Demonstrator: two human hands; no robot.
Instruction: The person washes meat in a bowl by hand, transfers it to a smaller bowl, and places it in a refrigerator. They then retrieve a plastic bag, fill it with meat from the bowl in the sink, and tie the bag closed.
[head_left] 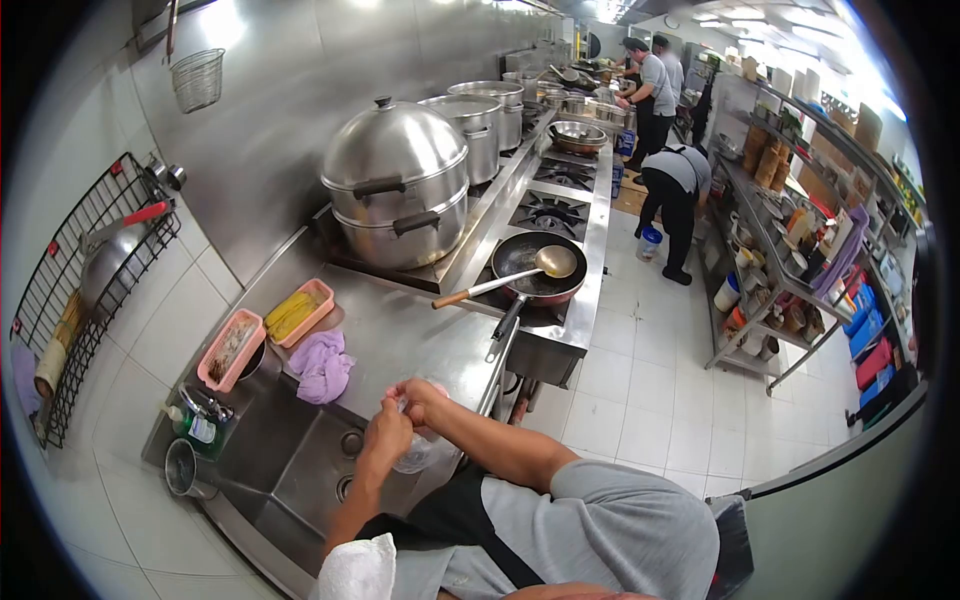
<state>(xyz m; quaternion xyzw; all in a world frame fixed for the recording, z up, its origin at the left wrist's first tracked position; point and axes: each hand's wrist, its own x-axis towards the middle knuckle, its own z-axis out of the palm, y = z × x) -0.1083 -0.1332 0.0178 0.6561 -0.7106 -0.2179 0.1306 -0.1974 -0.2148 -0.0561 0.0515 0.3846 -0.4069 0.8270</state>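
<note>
My left hand (387, 436) and my right hand (417, 404) are close together over the sink's right edge, fingers pinched. Between them they grip the top of a clear plastic bag (412, 460), which hangs below my left hand. What is in the bag is hard to make out. Beyond my hands, a crumpled purple cloth (321, 367) lies on the steel counter (395, 345). Left of the cloth are a pink basket (233, 350) with pale food in it and another pink basket (301, 311) holding something yellow.
A steel sink (270, 455) lies to the left, with a soap bottle (203, 428) beside it. Ahead, a wok (540, 290) with a ladle (553, 262) across it rests on the stove by a large steamer (397, 190). A person (675, 185) bends in the aisle near shelves (780, 260).
</note>
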